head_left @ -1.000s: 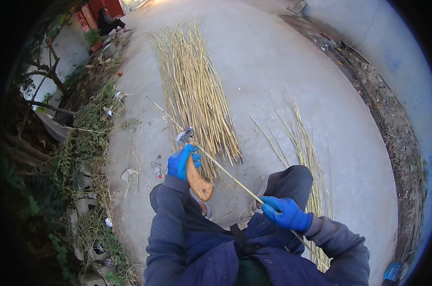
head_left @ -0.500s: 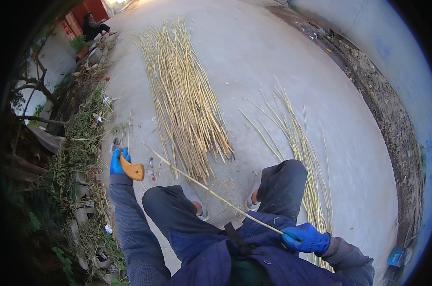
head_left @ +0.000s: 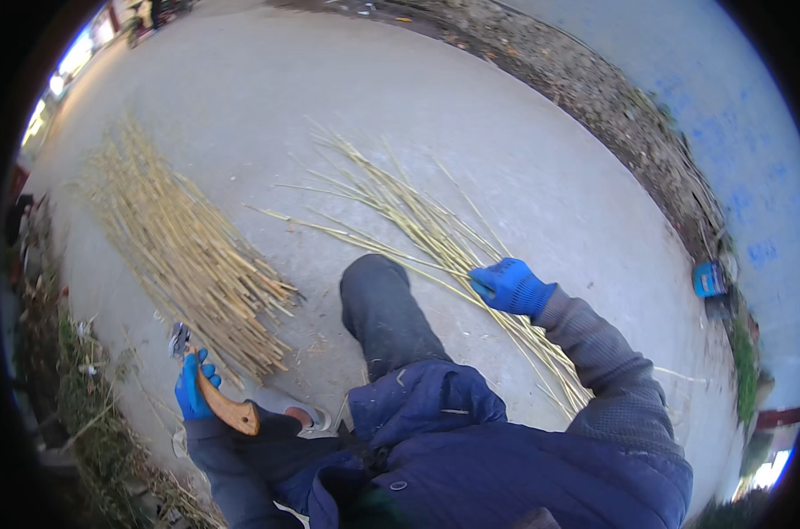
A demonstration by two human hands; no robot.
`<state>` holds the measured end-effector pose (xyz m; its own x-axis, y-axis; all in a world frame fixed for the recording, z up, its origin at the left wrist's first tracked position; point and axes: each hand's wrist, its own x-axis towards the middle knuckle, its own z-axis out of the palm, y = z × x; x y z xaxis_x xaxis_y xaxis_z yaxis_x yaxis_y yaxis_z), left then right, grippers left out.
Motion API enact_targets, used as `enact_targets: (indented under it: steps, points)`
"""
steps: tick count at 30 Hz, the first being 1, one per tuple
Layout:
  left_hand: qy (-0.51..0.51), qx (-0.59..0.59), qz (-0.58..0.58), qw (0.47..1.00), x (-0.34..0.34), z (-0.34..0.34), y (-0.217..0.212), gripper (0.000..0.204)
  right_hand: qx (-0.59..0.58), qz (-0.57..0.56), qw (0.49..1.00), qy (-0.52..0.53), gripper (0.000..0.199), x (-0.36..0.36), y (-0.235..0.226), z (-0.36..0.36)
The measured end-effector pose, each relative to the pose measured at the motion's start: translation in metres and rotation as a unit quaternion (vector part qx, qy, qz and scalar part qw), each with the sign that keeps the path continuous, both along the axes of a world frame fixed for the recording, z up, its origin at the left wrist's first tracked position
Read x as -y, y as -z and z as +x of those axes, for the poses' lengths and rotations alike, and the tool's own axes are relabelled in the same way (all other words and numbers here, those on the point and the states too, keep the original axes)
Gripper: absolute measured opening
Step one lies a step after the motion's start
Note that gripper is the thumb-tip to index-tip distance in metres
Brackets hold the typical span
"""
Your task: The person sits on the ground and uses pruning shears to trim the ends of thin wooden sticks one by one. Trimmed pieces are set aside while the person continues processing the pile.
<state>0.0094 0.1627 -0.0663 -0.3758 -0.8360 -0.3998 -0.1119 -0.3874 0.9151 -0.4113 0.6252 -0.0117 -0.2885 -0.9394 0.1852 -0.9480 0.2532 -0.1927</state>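
My left hand (head_left: 193,388), in a blue glove, is closed around a tool with a curved wooden handle (head_left: 232,413). A small metal part shows beyond the fingers, but its kind cannot be made out. Out to the right, my right hand (head_left: 504,284), also gloved in blue, reaches down onto a loose spread of thin greenish-yellow stalks (head_left: 426,220). Its fingers are curled on stalks there; how many are between them is hidden. A thicker, denser bundle of tan stalks (head_left: 188,256) lies on the ground to the left, just beyond the left hand.
Grey concrete (head_left: 268,79) spreads under the stalks. My bent knee (head_left: 378,282) rises between the two piles. Weeds (head_left: 100,432) line the left edge. A dirt strip (head_left: 585,97) runs along a bluish wall (head_left: 717,115) on the right, with a blue container (head_left: 709,279) beside it.
My view has turned to the right. My right hand has moved from beside my lap, where it held one stalk, out to the loose spread. My left hand still holds the wooden-handled tool.
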Motion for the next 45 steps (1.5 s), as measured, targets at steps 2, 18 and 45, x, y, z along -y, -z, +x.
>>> enact_targets:
  steps: [2,18,45]
  points:
    - [0.035,0.029,0.001,0.999,-0.003,-0.01,0.01,0.052,0.009,0.017,0.999,0.035,0.014,-0.025,0.029,-0.01]
    - [0.123,0.195,-0.005,0.973,-0.019,-0.055,0.042,0.061,0.009,0.333,0.893,0.303,0.015,-0.261,0.182,0.02]
    - [0.303,0.043,-0.003,0.952,-0.14,-0.053,-0.122,0.033,0.628,0.025,0.767,-0.129,0.05,0.238,-0.057,0.142]
